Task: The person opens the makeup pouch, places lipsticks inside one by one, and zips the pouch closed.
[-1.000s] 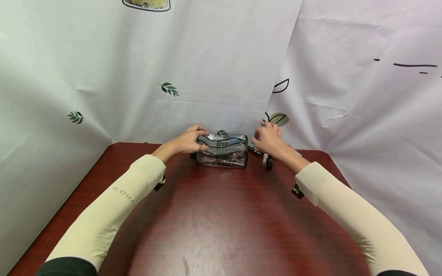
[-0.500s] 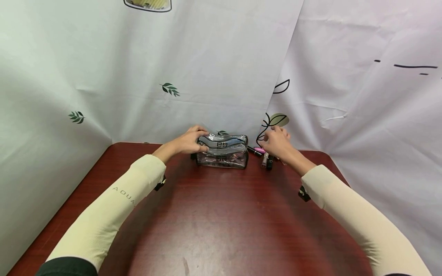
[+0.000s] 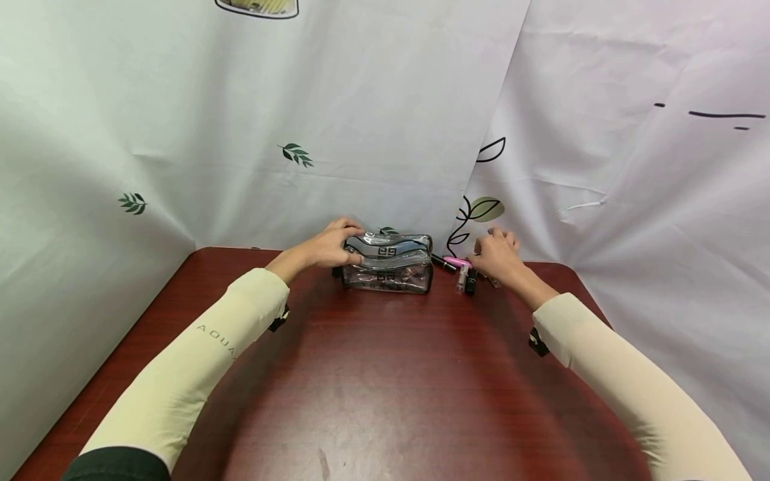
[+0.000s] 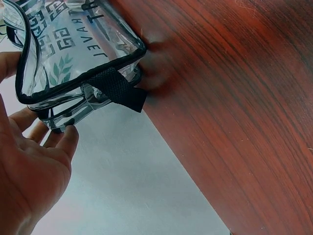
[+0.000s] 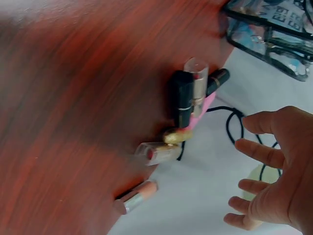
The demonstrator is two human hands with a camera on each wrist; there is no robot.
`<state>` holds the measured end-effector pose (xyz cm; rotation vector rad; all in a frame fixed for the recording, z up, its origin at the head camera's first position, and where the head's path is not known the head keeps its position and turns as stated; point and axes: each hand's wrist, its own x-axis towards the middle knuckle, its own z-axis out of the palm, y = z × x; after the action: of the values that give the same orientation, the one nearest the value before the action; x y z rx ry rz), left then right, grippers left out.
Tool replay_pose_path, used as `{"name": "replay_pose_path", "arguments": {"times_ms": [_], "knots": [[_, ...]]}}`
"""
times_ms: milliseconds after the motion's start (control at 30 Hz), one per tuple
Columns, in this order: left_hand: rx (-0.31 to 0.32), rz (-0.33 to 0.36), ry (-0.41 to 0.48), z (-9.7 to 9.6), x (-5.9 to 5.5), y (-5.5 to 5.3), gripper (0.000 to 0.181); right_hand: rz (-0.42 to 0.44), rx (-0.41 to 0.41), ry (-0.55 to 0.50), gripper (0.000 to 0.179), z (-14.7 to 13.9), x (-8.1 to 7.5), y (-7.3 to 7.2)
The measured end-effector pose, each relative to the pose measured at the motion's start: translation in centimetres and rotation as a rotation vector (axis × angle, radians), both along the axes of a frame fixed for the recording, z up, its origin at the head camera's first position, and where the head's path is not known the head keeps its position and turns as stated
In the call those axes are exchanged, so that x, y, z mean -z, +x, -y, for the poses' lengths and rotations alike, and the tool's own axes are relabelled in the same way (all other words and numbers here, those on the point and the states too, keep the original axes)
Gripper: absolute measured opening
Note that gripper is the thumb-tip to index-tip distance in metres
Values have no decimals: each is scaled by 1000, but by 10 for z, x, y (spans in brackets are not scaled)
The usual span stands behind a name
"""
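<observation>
A clear travel pouch (image 3: 388, 275) with black piping stands at the back of the table. My left hand (image 3: 327, 246) holds its left end, thumb on the near side and fingers behind. In the left wrist view the pouch (image 4: 73, 54) shows a black side tab (image 4: 120, 90). My right hand (image 3: 498, 255) hovers over a cluster of cosmetics right of the pouch, fingers spread and holding nothing. The right wrist view shows a black lipstick tube (image 5: 181, 95), a clear-capped lipstick (image 5: 197, 90), a pink tube (image 5: 203, 111) and a lipstick with a silver band (image 5: 137, 197).
A white printed cloth (image 3: 385, 133) hangs right behind the red-brown wooden table (image 3: 385, 387). Near the pink tube lie a gold-coloured piece (image 5: 177, 135) and another clear-capped tube (image 5: 156, 153). Some small contents show through the pouch wall.
My right hand has moved away from the pouch's right end, to the right and lower over the cosmetics, uncovering the pink tube. My left hand and the pouch stay put.
</observation>
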<state>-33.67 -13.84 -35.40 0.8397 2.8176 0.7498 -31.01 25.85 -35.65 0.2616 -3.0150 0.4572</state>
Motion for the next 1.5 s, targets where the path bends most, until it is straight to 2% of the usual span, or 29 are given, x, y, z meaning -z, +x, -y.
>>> {"name": "replay_pose_path", "arguments": {"times_ms": [300,500,800,1067,1500], "knots": [[2,-12,-5,0,1,-1,85,20,47,49,43,-14,12,0],[0,-8,1,1,1,-1,86,38,73,47,34,-22,19,-3],[1,-6,-1,1,1,-1,85,19,112,47,20,-32,29,-1],[1,-12,-12,2,2,-2,85,89,150,31,29,-38,35,2],[-5,-2,-14,1,2,-1,87,89,179,42,32,-43,47,1]]}}
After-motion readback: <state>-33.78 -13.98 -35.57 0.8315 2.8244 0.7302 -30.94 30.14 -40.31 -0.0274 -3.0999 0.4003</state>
